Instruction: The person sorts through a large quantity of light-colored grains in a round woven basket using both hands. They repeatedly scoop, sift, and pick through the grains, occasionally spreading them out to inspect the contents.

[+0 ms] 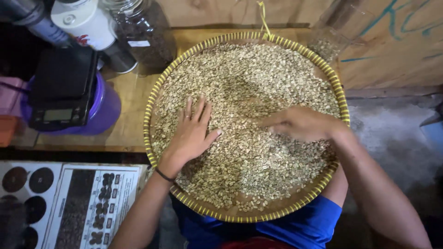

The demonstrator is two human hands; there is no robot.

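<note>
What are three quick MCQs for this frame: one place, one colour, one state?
1. Where is the scale?
A. On the purple tub
B. In the tray
C. On the floor

2. What colour is the tray rim?
A. Red
B. Yellow with dark stripes
C. White

3. How is the left hand?
A. Fist
B. Holding a jar
C. Flat, fingers spread on the beans

Answers:
1 A, the scale sits atop the tub, left of the tray.
2 B, the woven edge shows it.
3 C, the palm lies open; the right hand pinches at the beans.
</note>
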